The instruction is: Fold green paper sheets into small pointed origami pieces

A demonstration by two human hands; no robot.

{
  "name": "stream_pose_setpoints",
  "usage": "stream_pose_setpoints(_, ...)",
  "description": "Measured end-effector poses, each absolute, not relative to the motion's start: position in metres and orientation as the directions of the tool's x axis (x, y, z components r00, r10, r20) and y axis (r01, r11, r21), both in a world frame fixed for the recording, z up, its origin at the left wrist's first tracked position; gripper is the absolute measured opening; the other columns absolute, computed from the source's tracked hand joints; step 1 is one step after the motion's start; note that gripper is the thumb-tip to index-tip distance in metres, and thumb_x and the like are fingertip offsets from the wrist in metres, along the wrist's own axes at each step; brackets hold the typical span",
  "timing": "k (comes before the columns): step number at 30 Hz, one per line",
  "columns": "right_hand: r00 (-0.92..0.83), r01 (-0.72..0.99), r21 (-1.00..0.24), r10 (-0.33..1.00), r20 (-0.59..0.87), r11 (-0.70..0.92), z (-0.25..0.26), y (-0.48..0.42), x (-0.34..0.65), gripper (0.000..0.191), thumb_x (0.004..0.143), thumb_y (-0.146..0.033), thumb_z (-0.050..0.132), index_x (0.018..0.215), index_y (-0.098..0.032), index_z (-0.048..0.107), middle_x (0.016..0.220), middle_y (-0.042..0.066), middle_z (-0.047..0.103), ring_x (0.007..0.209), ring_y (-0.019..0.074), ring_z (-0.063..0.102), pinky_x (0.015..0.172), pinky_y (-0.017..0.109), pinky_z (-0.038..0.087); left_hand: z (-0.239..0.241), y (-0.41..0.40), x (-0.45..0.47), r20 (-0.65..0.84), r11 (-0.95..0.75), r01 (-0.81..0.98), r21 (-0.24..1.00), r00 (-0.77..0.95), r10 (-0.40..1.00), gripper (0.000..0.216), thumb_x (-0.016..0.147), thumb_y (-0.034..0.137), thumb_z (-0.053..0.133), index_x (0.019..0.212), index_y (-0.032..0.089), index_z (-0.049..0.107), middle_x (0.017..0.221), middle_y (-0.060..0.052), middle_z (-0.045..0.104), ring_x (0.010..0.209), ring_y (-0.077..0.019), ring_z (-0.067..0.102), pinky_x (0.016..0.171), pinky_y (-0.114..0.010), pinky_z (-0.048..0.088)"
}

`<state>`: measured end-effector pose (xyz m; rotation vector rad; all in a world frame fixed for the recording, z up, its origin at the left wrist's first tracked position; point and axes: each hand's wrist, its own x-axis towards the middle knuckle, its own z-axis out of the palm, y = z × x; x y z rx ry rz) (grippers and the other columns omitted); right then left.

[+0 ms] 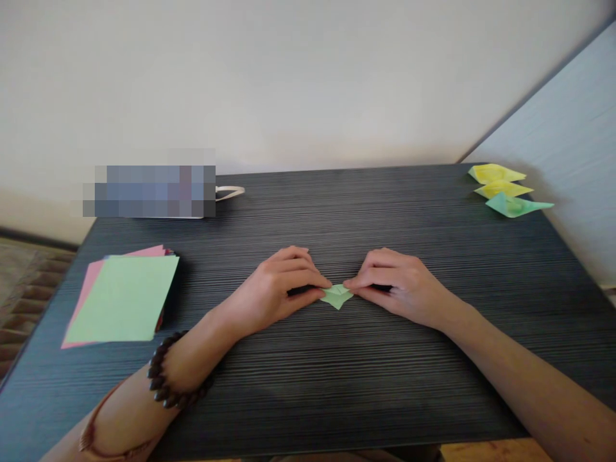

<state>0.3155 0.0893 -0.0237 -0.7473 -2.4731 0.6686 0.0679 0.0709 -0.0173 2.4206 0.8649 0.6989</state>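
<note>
A small folded piece of light green paper (337,295) lies at the middle of the dark table (337,385). My left hand (274,289) pinches its left corner, fingers pressed together. My right hand (399,285) pinches its right corner the same way. Both hands rest on the table top. A bracelet of dark beads (171,378) circles my left wrist.
A stack of coloured paper sheets (122,298), green on top and pink below, lies at the left. Three folded paper shapes, two yellow (498,179) and one green (514,205), sit at the far right corner. A blurred object (149,191) stands at the back left. A wall is behind.
</note>
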Motion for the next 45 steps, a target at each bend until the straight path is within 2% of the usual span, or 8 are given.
stream_pose_setpoints(8,-0.812,0.367,-0.459,0.519,0.265,0.809,-0.021,0.089,0.320,0.020,0.091,-0.019,0.050,0.099,-0.020,0.068,0.089,0.005,0.062,0.077,0.0134,0.055,0.069,0.028,0.047,-0.008,0.072,0.060,0.277,-0.808,0.454,0.377,0.777,0.565,0.017,0.088,0.019,0.055,0.101,0.021,0.067,0.089,-0.003,0.066,0.090,-0.0175,0.055,0.086,-0.035,0.049)
stream_pose_setpoints(16,-0.835,0.363,-0.320,0.458,0.305,0.875,-0.019,0.085,0.320,0.021,0.091,-0.018,0.049,0.099,-0.021,0.068,0.090,0.005,0.063,0.077,0.0147,0.054,0.068,0.029,0.045,-0.008,0.071,0.059,0.257,-0.831,0.437,0.346,0.807,0.531,0.019,0.089,0.018,0.053,0.105,0.019,0.064,0.093,-0.005,0.065,0.093,-0.0185,0.054,0.082,-0.034,0.049)
stream_pose_setpoints(22,-0.839,0.365,-0.296,0.450,0.307,0.883,-0.020,0.085,0.321,0.020,0.089,-0.017,0.051,0.098,-0.019,0.069,0.091,0.006,0.063,0.077,0.0157,0.053,0.069,0.031,0.046,-0.006,0.071,0.060,0.246,-0.839,0.449,0.307,0.815,0.525,0.019,0.089,0.017,0.052,0.102,0.018,0.065,0.091,-0.005,0.065,0.091,-0.0184,0.055,0.081,-0.034,0.047)
stream_pose_setpoints(26,-0.835,0.382,-0.298,0.465,0.293,0.875,-0.021,0.084,0.321,0.021,0.087,-0.016,0.051,0.098,-0.020,0.069,0.092,0.006,0.063,0.078,0.0161,0.053,0.069,0.031,0.044,-0.004,0.067,0.063,0.239,-0.807,0.510,0.299,0.779,0.580,0.018,0.085,0.019,0.054,0.097,0.022,0.067,0.089,-0.003,0.064,0.088,-0.0182,0.055,0.078,-0.034,0.044)
stream_pose_setpoints(31,-0.822,0.409,-0.282,0.484,0.299,0.868,-0.017,0.080,0.315,0.019,0.084,-0.015,0.053,0.092,-0.019,0.069,0.090,0.006,0.062,0.079,0.0181,0.052,0.069,0.034,0.041,-0.009,0.058,0.079,0.302,-0.675,0.674,0.301,0.604,0.737,0.022,0.085,0.035,0.058,0.072,0.020,0.067,0.076,-0.002,0.061,0.075,-0.0160,0.053,0.066,-0.031,0.038)
stream_pose_setpoints(34,-0.790,0.437,-0.316,0.528,0.313,0.842,-0.016,0.077,0.312,0.017,0.080,-0.015,0.055,0.086,-0.018,0.069,0.088,0.006,0.062,0.078,0.0187,0.051,0.068,0.035,0.038,-0.012,0.052,0.089,0.342,-0.646,0.730,0.222,0.563,0.753,0.030,0.085,0.040,0.058,0.066,0.018,0.062,0.073,-0.002,0.061,0.073,-0.0162,0.051,0.065,-0.031,0.037)
stream_pose_setpoints(40,-0.683,0.498,-0.545,0.692,0.232,0.674,-0.018,0.077,0.305,0.010,0.081,-0.020,0.057,0.082,-0.021,0.068,0.084,0.002,0.059,0.076,0.0154,0.052,0.071,0.034,0.036,-0.012,0.046,0.093,0.314,-0.618,0.774,0.137,0.558,0.768,0.033,0.086,0.047,0.055,0.070,0.018,0.060,0.078,-0.003,0.061,0.076,-0.0178,0.050,0.064,-0.032,0.036)
stream_pose_setpoints(45,-0.548,0.646,-0.555,0.825,0.141,0.524,-0.018,0.077,0.293,0.014,0.083,-0.030,0.059,0.073,-0.020,0.061,0.083,0.001,0.059,0.079,0.0170,0.052,0.073,0.035,0.034,-0.011,0.047,0.094,0.273,-0.612,0.779,0.135,0.565,0.779,0.032,0.087,0.046,0.053,0.075,0.018,0.060,0.081,-0.003,0.061,0.079,-0.0188,0.050,0.067,-0.032,0.038)
